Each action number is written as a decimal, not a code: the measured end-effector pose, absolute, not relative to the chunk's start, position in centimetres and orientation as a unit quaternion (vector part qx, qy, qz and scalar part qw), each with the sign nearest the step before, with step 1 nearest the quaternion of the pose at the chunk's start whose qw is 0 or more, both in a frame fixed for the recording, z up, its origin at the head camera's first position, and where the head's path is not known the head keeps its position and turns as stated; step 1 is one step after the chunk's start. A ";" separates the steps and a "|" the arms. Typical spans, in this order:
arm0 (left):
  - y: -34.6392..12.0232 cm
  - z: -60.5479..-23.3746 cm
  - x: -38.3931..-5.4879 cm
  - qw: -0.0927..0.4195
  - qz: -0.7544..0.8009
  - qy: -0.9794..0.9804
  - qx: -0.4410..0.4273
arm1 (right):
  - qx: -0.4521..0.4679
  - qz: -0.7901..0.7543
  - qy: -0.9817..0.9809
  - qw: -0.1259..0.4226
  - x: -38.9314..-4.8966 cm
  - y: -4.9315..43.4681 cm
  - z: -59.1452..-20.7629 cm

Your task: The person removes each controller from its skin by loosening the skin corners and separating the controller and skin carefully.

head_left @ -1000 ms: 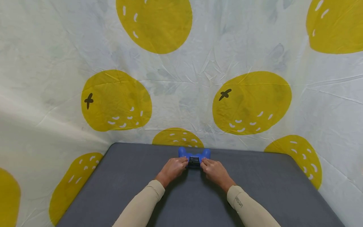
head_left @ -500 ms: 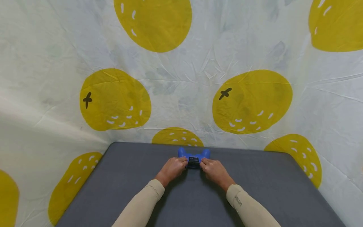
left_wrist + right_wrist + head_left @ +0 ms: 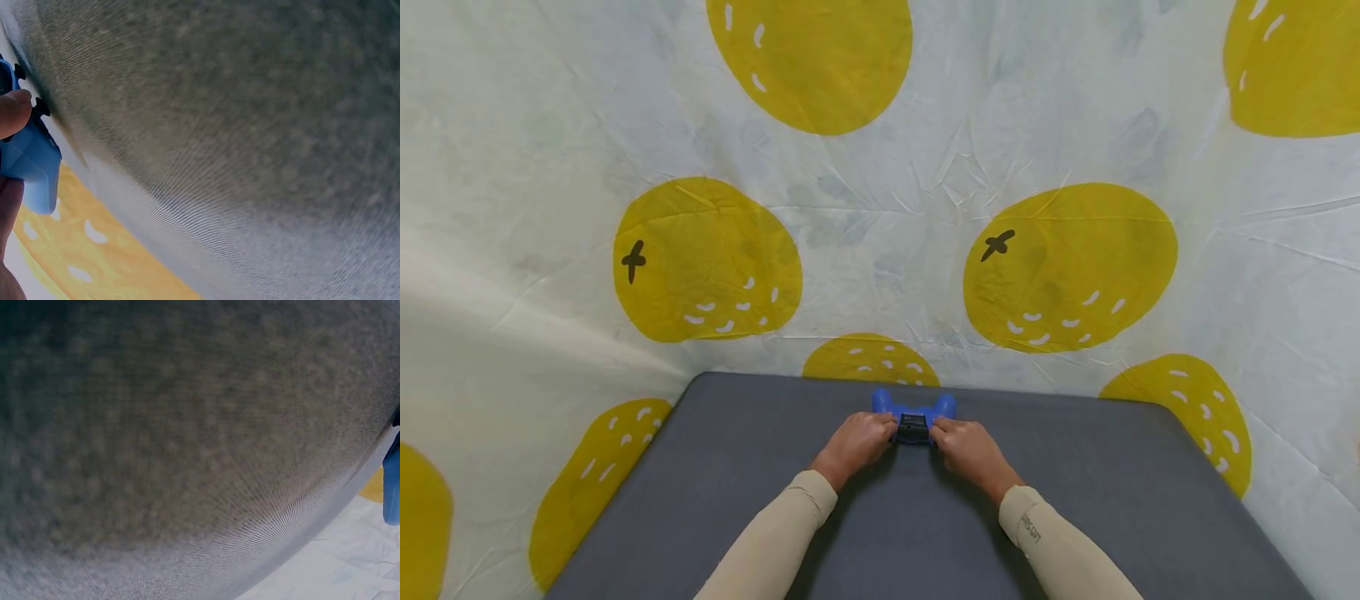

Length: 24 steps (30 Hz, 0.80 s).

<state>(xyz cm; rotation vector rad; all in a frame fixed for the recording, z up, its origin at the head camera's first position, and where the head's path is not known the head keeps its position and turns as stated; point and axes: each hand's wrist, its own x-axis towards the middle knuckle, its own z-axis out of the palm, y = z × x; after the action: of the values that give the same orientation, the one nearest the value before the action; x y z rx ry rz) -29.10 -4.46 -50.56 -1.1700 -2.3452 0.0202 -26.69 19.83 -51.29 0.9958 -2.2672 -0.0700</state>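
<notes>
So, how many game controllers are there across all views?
1: the blue game controller, held between the left hand and right hand, near the far edge of the table. Both wrist views show parts of it. No other shows.

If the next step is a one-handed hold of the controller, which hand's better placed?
Left, marginally, I'd guess: left hand and right hand grip the blue controller from opposite sides, but the left wrist view shows fingers on it, the right none.

Left hand (image 3: 859, 442) and right hand (image 3: 967, 450) were both bare, with snug cream sleeves (image 3: 767, 537) starting a bit behind them. Right cuff (image 3: 1015, 507) had some small dark lettering (image 3: 1030, 529), honestly too tiny to read.
</notes>
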 end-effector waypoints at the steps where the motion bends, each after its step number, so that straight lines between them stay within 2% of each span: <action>1: -4.4 -50.5 -29.1 0.251 0.004 -0.867 -0.430 | 0.377 -0.021 -0.868 0.324 -26.7 19.8 -51.3; 13: -4.4 -49.9 -29.0 0.209 -0.012 -0.885 -0.416 | 0.347 0.014 -0.893 0.287 -26.3 19.8 -50.8; 20: -4.2 -50.4 -29.0 0.247 -0.012 -0.879 -0.407 | 0.326 0.044 -0.904 0.272 -26.2 19.7 -50.4; 24: -4.2 -50.2 -29.3 0.243 -0.018 -0.883 -0.401 | 0.303 0.068 -0.916 0.255 -26.2 19.4 -50.1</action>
<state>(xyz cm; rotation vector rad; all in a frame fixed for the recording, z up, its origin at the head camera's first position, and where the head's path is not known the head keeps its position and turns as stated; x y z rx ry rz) -29.28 -4.15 -50.22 -1.0955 -2.4137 -0.0489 -26.17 19.45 -50.14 0.8218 -2.4865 0.1839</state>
